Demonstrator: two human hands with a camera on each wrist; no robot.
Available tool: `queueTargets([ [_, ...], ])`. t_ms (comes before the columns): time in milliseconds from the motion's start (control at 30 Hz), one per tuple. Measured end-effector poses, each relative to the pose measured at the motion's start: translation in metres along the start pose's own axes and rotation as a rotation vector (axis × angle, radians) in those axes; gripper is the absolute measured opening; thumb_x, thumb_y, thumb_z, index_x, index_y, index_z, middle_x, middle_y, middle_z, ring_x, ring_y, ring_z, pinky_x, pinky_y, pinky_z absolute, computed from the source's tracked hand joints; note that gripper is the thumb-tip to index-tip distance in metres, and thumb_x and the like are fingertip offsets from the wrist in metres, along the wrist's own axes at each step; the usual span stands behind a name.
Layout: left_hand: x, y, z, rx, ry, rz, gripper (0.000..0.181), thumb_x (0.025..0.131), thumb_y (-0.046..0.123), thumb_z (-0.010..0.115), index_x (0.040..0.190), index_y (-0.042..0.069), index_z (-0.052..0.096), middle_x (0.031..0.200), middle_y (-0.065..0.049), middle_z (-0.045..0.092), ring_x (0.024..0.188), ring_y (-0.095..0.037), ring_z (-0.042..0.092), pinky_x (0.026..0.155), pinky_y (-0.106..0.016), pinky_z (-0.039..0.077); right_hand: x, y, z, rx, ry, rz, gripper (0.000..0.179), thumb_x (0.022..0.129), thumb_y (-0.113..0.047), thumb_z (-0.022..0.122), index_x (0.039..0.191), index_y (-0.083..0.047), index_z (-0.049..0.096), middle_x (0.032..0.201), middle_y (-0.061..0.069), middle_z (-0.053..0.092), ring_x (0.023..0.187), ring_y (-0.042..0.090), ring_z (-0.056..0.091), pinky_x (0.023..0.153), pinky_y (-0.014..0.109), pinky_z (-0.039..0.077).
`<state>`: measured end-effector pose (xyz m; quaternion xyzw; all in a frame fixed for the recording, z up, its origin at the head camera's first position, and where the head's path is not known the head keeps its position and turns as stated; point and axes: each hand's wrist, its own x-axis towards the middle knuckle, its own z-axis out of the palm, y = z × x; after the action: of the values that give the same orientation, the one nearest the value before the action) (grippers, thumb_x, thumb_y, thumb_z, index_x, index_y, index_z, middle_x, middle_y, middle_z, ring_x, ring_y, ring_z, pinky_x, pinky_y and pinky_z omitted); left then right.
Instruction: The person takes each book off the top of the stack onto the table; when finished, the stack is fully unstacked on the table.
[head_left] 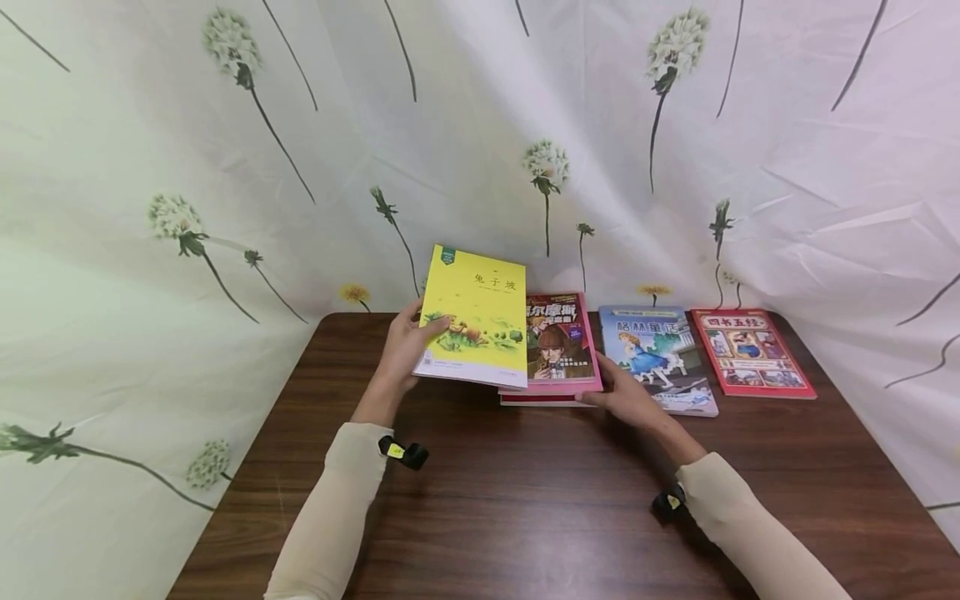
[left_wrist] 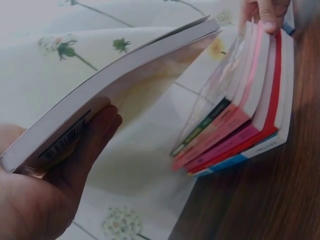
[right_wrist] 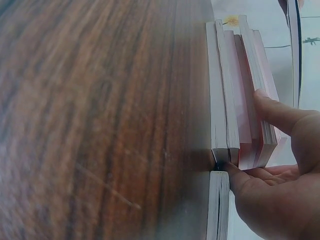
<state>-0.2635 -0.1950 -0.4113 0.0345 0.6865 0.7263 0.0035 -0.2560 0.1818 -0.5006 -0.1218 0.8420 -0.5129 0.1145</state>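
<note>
Yellow bk (head_left: pixel 474 317), pt. hiding stack (head_left: pixel 558 342), blue bk (head_left: pixel 648 354)

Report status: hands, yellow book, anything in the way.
Left hand grips yellow book, clear of stack. Right hand holds stack's near right corner. Nothing visibly blocking; blue book beside right hand.

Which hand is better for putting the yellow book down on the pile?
Probably the left hand: it holds the yellow book up, near the pile of books. The right hand grips the pile's right side, so it seems busy.
</note>
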Motion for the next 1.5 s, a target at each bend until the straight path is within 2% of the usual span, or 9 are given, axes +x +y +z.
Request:
queueTargets([
  [200, -0.004, 0.001, -0.014, -0.032, 0.007, 0.0, 0.059, 0.108, 0.018, 0.065, 0.163, 0.023, 0.045, 0.105, 0.0, 0.082, 0.085, -0.016, 0.081, 0.071, -0.034, 0.068, 0.0, 0.0, 0.0, -0.009, 0.005, 0.014, 0.096, 0.098, -0.017, 0.077, 0.171, -0.003, 0.016, 0.165, 0.032, 0.04, 0.149, 0.048, 0.047, 0.127, 0.062, 0.033],
  [433, -0.007, -0.002, -0.033, -0.062, 0.022, -0.028, 0.062, 0.107, 0.02, 0.066, 0.164, 0.019, 0.041, 0.102, 0.003, 0.082, 0.084, -0.014, 0.081, 0.071, -0.031, 0.067, 0.002, 0.001, 0.001, -0.001, 0.002, -0.003, 0.095, 0.098, -0.016, 0.077, 0.17, -0.002, 0.017, 0.161, 0.033, 0.045, 0.144, 0.048, 0.053, 0.124, 0.061, 0.039],
  [667, -0.009, -0.01, -0.048, -0.094, 0.063, -0.05, 0.067, 0.107, 0.019, 0.067, 0.167, 0.015, 0.036, 0.101, 0.004, 0.082, 0.084, -0.012, 0.081, 0.071, -0.028, 0.067, 0.0, -0.004, 0.001, 0.015, -0.002, -0.006, 0.092, 0.099, -0.011, 0.074, 0.171, -0.003, 0.016, 0.162, 0.032, 0.044, 0.145, 0.048, 0.052, 0.124, 0.06, 0.039],
  [767, -0.007, -0.016, -0.055, -0.098, 0.081, -0.056, 0.068, 0.107, 0.018, 0.067, 0.167, 0.012, 0.035, 0.098, 0.005, 0.082, 0.082, -0.01, 0.08, 0.069, -0.026, 0.066, 0.0, -0.006, 0.002, 0.019, 0.0, -0.003, 0.091, 0.099, -0.009, 0.073, 0.171, -0.002, 0.016, 0.162, 0.033, 0.044, 0.145, 0.048, 0.052, 0.123, 0.06, 0.04],
  [933, -0.003, -0.031, -0.063, -0.088, 0.098, -0.086, 0.068, 0.107, 0.02, 0.066, 0.166, 0.011, 0.035, 0.096, 0.007, 0.081, 0.079, -0.009, 0.079, 0.067, -0.025, 0.065, 0.0, -0.007, 0.003, 0.013, 0.012, 0.024, 0.09, 0.1, -0.009, 0.072, 0.171, -0.004, 0.017, 0.165, 0.03, 0.041, 0.15, 0.047, 0.046, 0.127, 0.06, 0.035],
  [1300, 0.005, -0.064, -0.067, -0.071, 0.132, -0.195, 0.069, 0.107, 0.02, 0.066, 0.168, 0.013, 0.033, 0.098, 0.007, 0.08, 0.081, -0.009, 0.079, 0.068, -0.026, 0.066, 0.0, -0.006, 0.007, 0.018, 0.043, 0.055, 0.09, 0.098, -0.009, 0.073, 0.171, -0.006, 0.021, 0.167, 0.029, 0.038, 0.154, 0.048, 0.039, 0.128, 0.063, 0.029],
  [1500, 0.007, -0.076, -0.066, 0.026, 0.129, -0.246, 0.071, 0.107, 0.024, 0.066, 0.168, 0.013, 0.031, 0.098, 0.006, 0.079, 0.08, -0.009, 0.078, 0.069, -0.026, 0.065, 0.0, -0.004, 0.008, 0.012, 0.049, 0.039, 0.089, 0.098, -0.01, 0.073, 0.17, -0.005, 0.021, 0.165, 0.031, 0.041, 0.151, 0.049, 0.042, 0.127, 0.064, 0.031],
])
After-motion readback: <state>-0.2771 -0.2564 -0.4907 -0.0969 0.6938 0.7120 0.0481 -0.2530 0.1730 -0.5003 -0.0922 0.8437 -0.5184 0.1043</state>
